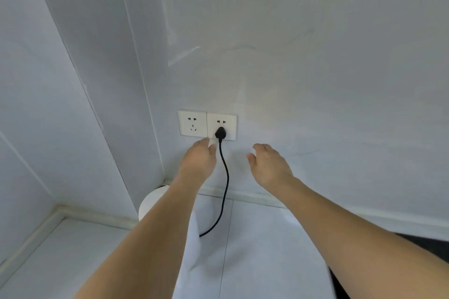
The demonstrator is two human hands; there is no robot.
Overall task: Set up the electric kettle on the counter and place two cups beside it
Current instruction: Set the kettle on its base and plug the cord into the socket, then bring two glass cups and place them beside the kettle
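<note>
A black plug sits in the right half of a white double wall socket. Its black cord hangs down and curves left behind my left forearm. A white rounded object, possibly the kettle, shows in the corner, mostly hidden by that forearm. My left hand is just left of the plug, fingers loose, holding nothing. My right hand hovers to the right of the cord, fingers apart and empty. No cups are in view.
The pale counter meets the white wall at a raised seam. A wall corner runs down on the left. A dark area lies at the right edge of the counter.
</note>
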